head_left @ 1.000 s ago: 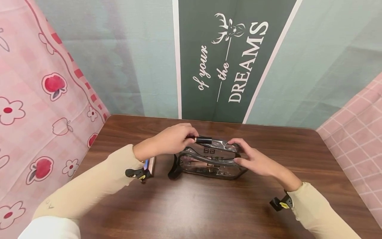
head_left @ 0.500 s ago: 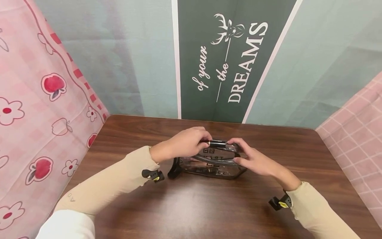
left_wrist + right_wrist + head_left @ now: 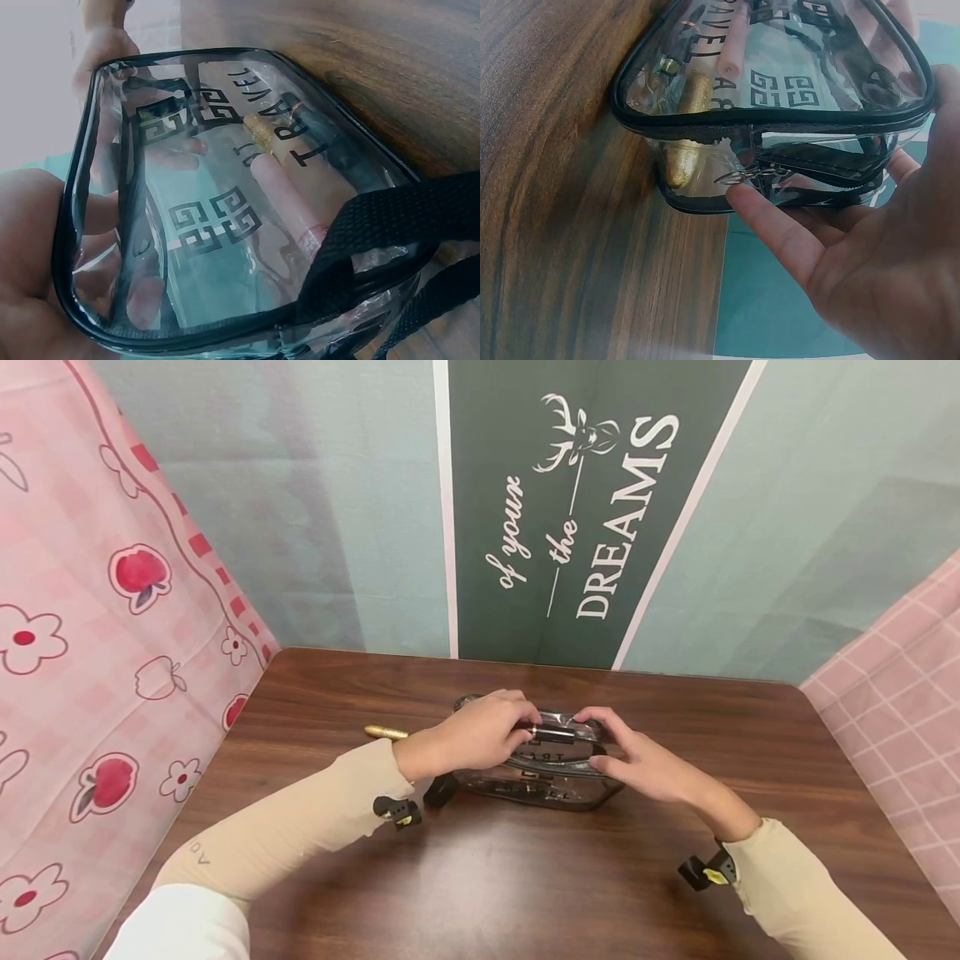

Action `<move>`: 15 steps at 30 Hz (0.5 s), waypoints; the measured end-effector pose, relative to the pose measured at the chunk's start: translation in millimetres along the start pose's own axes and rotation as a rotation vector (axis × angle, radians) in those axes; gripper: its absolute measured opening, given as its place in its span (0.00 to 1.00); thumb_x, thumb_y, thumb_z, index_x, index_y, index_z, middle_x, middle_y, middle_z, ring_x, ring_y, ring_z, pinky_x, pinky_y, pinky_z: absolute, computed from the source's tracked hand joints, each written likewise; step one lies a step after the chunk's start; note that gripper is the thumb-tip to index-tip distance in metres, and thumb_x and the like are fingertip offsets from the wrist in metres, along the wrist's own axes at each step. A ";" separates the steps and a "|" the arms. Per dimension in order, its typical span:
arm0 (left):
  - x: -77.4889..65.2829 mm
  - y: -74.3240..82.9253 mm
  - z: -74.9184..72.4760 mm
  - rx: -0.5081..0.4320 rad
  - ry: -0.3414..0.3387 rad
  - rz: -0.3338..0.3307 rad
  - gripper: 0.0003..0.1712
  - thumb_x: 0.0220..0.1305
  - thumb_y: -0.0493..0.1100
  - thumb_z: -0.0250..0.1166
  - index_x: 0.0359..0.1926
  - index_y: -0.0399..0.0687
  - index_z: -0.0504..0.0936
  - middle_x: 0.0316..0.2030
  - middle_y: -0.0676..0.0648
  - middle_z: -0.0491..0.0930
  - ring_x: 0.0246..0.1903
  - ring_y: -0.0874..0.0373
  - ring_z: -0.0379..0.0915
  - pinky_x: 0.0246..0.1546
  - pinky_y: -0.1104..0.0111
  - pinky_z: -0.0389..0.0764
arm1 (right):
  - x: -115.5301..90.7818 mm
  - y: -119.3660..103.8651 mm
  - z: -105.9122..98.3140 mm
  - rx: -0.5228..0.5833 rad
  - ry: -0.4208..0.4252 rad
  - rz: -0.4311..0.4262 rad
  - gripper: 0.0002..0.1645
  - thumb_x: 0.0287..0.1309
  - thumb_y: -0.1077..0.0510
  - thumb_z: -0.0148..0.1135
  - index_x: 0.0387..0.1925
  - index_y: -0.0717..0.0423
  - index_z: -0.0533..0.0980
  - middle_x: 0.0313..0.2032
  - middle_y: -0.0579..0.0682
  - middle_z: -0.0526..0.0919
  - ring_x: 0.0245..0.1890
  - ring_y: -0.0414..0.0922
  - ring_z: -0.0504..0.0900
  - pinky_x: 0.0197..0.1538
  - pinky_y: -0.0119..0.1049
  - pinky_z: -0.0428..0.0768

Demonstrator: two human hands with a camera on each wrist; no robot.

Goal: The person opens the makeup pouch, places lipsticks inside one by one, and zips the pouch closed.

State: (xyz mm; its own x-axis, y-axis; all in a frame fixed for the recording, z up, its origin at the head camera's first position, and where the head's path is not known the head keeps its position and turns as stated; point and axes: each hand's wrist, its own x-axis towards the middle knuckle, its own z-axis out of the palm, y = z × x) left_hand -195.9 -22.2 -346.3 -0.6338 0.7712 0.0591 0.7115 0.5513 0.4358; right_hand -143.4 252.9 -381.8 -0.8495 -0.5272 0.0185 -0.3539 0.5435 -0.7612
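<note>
A clear toiletry bag [image 3: 577, 796] with black piping and lettering lies on the table, its zipped mouth spread apart. My left hand [image 3: 487, 735] pinches a black cosmetic tube [image 3: 557, 734] with a gold band by its left end, at the bag's mouth. At the bag's right end, my right hand [image 3: 651, 765] holds the mouth, thumb at the near edge and fingers at the far edge. One right fingertip touches the metal zip pull [image 3: 731, 178]. Through the clear plastic show a pink tube [image 3: 285, 196] and a gold tube [image 3: 681, 165].
Another gold tube [image 3: 386, 732] lies on the wooden table [image 3: 480, 893] beyond my left forearm, partly hidden by it. The bag's black strap [image 3: 405, 214] sticks out at its left end. Behind the table hangs a green curtain [image 3: 360, 527] with a printed panel.
My left hand has moved right and a little nearer, bringing the black cosmetic tube to the bag's mouth. My right hand has stayed in place. The gold tube on the table has come into sight.
</note>
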 end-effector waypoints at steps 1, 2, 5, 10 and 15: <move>-0.1 -0.2 0.5 -0.002 -0.001 0.001 0.13 0.74 0.41 0.62 0.55 0.45 0.83 0.49 0.50 0.81 0.53 0.57 0.76 0.56 0.65 0.76 | -0.1 0.1 0.1 -0.002 0.001 -0.001 0.33 0.68 0.64 0.59 0.68 0.47 0.58 0.53 0.62 0.79 0.52 0.60 0.80 0.51 0.40 0.79; -0.3 -0.4 0.8 -0.005 0.000 0.002 0.13 0.73 0.41 0.62 0.55 0.44 0.83 0.49 0.49 0.81 0.53 0.57 0.76 0.55 0.65 0.76 | -0.2 0.2 0.2 -0.003 0.002 -0.002 0.33 0.69 0.64 0.59 0.68 0.47 0.58 0.53 0.62 0.79 0.51 0.60 0.80 0.51 0.41 0.78; -0.4 -1.2 1.7 -0.014 0.005 0.004 0.13 0.73 0.42 0.63 0.55 0.44 0.84 0.48 0.49 0.81 0.51 0.58 0.76 0.54 0.65 0.76 | -0.3 0.2 0.5 -0.008 0.004 -0.006 0.32 0.69 0.64 0.59 0.68 0.46 0.58 0.52 0.61 0.80 0.50 0.59 0.80 0.50 0.41 0.78; 0.0 -2.1 2.5 -0.011 0.010 0.008 0.13 0.73 0.42 0.63 0.55 0.45 0.84 0.48 0.49 0.81 0.49 0.58 0.76 0.53 0.65 0.77 | -0.4 0.7 0.6 -0.011 0.004 -0.002 0.33 0.69 0.64 0.59 0.68 0.46 0.58 0.52 0.60 0.80 0.51 0.59 0.80 0.51 0.42 0.78; 0.5 -2.4 2.6 -0.006 0.006 -0.001 0.14 0.72 0.42 0.64 0.54 0.45 0.84 0.47 0.50 0.81 0.47 0.59 0.76 0.51 0.66 0.77 | 0.0 1.6 0.6 -0.006 -0.001 0.005 0.33 0.69 0.63 0.59 0.68 0.45 0.58 0.53 0.60 0.80 0.52 0.59 0.80 0.51 0.42 0.78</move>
State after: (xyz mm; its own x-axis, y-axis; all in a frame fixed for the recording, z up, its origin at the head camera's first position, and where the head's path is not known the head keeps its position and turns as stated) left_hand -197.1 -22.3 -349.6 -0.6359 0.7691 0.0638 0.7092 0.5497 0.4414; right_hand -143.7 253.4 -383.3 -0.8509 -0.5252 0.0146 -0.3522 0.5496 -0.7576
